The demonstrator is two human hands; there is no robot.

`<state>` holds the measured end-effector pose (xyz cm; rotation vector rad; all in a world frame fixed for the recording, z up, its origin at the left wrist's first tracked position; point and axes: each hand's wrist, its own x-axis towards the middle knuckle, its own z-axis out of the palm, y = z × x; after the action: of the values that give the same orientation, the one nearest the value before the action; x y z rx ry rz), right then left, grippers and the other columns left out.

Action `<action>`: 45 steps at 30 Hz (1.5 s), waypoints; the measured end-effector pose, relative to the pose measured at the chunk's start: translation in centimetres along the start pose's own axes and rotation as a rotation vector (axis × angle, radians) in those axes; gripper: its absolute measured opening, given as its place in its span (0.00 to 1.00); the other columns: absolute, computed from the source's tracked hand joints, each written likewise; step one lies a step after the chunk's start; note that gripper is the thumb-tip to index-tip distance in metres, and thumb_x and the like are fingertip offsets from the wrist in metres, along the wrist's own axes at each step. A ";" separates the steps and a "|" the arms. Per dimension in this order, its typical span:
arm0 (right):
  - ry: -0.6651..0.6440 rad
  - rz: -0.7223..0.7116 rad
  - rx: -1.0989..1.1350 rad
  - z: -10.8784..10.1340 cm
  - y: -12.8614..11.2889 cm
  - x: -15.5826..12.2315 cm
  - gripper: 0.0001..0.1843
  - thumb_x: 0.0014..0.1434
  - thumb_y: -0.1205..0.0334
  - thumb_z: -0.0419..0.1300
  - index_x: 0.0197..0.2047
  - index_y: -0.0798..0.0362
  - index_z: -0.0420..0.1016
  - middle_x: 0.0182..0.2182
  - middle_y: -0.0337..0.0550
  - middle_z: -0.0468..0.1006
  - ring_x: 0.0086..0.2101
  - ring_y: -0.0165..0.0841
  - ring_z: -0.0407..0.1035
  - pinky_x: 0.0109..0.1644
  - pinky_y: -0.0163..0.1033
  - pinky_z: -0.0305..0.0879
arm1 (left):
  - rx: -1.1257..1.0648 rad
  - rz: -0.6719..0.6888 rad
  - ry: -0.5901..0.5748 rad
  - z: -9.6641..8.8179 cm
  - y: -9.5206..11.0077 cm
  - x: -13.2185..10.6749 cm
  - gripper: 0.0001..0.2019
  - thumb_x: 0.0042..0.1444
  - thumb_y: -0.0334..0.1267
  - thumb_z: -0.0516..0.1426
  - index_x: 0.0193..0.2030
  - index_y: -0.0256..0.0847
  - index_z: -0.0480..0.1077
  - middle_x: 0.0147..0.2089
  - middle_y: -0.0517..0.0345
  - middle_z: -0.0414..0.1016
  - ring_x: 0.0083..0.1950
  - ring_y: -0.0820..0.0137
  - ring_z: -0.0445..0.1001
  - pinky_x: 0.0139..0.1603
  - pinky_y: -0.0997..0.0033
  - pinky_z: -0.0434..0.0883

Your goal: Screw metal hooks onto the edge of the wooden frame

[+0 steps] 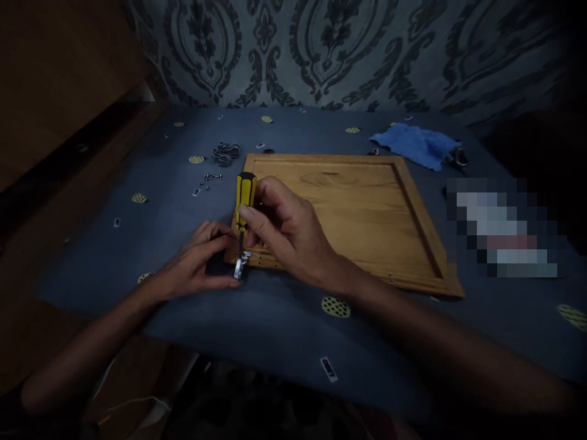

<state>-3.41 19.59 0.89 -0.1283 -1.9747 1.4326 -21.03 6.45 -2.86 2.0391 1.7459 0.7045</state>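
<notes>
A wooden panel (348, 208) with a raised frame lies flat on a blue patterned cloth (174, 183). My right hand (288, 232) is closed round a yellow and black screwdriver (244, 195), held upright at the panel's near left corner. The tip rests on a small metal hinge (241, 264) at that corner. My left hand (199, 260) pinches the hinge from the left, its thumb and fingers pressed against the metal and the panel's edge.
A pile of metal hinges (225, 153) and loose small screws (211, 178) lie behind my left hand. A blue rag (415, 143) sits at the panel's far right. A blurred-out object (502, 229) lies right of the panel. Patterned wallpaper stands behind.
</notes>
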 end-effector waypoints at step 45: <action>-0.096 -0.197 -0.594 -1.2 2.2 -6.5 0.10 0.69 0.66 0.55 0.50 0.52 0.76 0.50 0.48 0.80 0.51 0.39 0.72 0.55 0.50 0.70 | -0.363 0.207 0.754 -3.4 5.4 5.0 0.10 0.52 0.33 0.68 0.41 0.48 0.78 0.37 0.64 0.78 0.37 0.74 0.75 0.36 0.66 0.77</action>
<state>1.62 18.47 -3.83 -0.1235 -2.3652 0.7097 -18.15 10.31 3.66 1.8222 1.5670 1.8915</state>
